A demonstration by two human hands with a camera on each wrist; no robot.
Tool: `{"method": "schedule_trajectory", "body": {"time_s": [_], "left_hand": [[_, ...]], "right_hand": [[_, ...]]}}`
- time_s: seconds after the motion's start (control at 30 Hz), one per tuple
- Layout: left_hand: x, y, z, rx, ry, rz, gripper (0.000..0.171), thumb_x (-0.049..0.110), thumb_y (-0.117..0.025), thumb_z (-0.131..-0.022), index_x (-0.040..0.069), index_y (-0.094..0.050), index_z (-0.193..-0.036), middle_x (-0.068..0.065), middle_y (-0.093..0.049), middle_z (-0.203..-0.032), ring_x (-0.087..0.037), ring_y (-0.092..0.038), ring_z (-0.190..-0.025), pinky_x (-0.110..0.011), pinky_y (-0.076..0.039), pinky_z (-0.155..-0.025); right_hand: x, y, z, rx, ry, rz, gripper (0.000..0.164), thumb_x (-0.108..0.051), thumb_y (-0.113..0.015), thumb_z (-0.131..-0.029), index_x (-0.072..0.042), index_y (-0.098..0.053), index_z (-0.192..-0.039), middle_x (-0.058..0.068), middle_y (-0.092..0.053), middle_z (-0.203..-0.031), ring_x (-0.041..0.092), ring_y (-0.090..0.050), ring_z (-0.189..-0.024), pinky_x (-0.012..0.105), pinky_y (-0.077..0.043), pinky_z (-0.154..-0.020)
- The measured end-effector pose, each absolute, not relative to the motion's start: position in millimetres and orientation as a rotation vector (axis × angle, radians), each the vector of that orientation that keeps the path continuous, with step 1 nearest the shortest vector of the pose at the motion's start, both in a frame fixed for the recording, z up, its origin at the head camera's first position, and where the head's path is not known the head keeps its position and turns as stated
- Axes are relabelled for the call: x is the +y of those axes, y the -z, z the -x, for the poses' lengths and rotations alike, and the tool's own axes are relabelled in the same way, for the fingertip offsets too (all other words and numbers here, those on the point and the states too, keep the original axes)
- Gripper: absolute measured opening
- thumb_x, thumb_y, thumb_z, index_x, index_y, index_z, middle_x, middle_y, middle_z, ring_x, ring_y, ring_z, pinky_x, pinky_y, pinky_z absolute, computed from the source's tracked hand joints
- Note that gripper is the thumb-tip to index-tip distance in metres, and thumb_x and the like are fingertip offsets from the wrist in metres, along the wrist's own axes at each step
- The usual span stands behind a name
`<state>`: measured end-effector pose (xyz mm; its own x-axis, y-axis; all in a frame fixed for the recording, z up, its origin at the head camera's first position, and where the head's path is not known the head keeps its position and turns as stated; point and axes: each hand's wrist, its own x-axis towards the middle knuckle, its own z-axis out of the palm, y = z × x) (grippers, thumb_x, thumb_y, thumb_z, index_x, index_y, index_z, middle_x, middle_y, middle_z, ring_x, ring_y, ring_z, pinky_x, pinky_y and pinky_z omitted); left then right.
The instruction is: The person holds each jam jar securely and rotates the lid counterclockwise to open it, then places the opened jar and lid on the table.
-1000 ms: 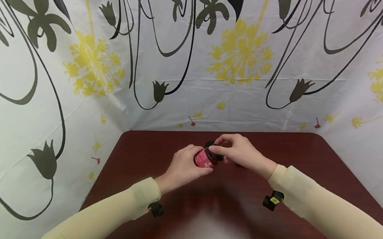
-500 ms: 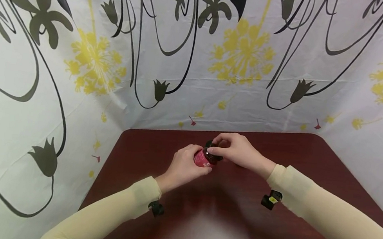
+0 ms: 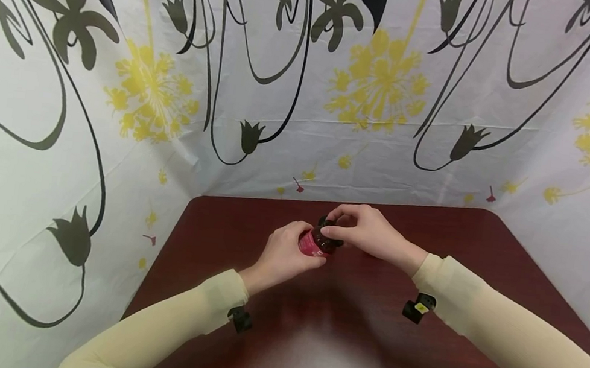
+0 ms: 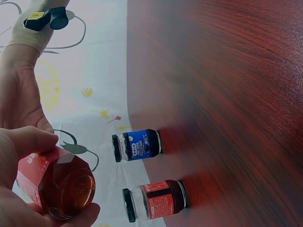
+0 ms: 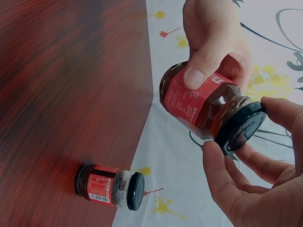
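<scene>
My left hand (image 3: 284,252) grips a glass jar (image 5: 201,101) with a red label and dark amber contents, held tilted above the table. The thumb lies across the label in the right wrist view. The jar's black lid (image 5: 240,128) sits at its mouth, facing my right hand (image 3: 369,229). Thumb and fingers of that hand pinch the lid's rim from opposite sides. In the left wrist view, the base of the held jar (image 4: 73,187) faces the camera and its lid is hidden.
Two more jars with black lids stand on the dark red-brown table (image 3: 246,227), a blue-labelled jar (image 4: 138,145) and a red-labelled jar (image 4: 158,201). The hands mostly hide them in the head view. A patterned white cloth (image 3: 252,179) surrounds the table's back and sides.
The held jar has turned slightly, showing less label and more dark glass in the head view. Both hands stay in nearly the same place; the head view has shifted a little.
</scene>
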<state>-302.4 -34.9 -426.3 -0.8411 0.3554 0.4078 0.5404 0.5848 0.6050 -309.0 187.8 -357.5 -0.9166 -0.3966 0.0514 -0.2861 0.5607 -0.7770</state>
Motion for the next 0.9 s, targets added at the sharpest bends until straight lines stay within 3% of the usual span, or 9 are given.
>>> {"method": "schedule_trajectory", "body": {"time_s": [0.23,0.63,0.9], "left_hand": [[-35.0,427.2,301.8,-2.579,1.152,0.738,0.051,0.033,-0.088,-0.075,0.014,-0.062,-0.115,0.008,-0.060,-0.101,-0.011,-0.059,-0.087,-0.027,-0.054,-0.071],[-36.1,427.9,301.5,-2.600,1.156,0.728,0.051,0.037,-0.087,-0.076,0.018,-0.061,-0.115,0.009,-0.061,-0.101,-0.011,-0.059,-0.088,-0.028,-0.053,-0.073],[-36.3,428.0,305.8,-2.606,1.216,0.707,0.052,0.038,-0.087,-0.076,0.017,-0.061,-0.116,0.008,-0.063,-0.103,-0.011,-0.060,-0.090,-0.029,-0.053,-0.075]], "right_hand": [[191.1,360.1,311.1,2.614,1.325,0.592,0.045,-0.052,-0.075,-0.086,-0.020,-0.069,-0.117,0.005,-0.067,-0.110,0.024,-0.072,-0.078,0.039,-0.058,-0.072],[195.7,361.9,313.1,2.445,1.465,0.600,0.049,-0.045,-0.075,-0.089,-0.011,-0.067,-0.123,0.009,-0.064,-0.120,0.030,-0.072,-0.089,0.043,-0.058,-0.080],[203.0,362.1,313.5,2.357,1.565,0.588,0.051,-0.042,-0.074,-0.091,-0.014,-0.063,-0.131,0.012,-0.060,-0.129,0.027,-0.070,-0.100,0.041,-0.057,-0.084]]}}
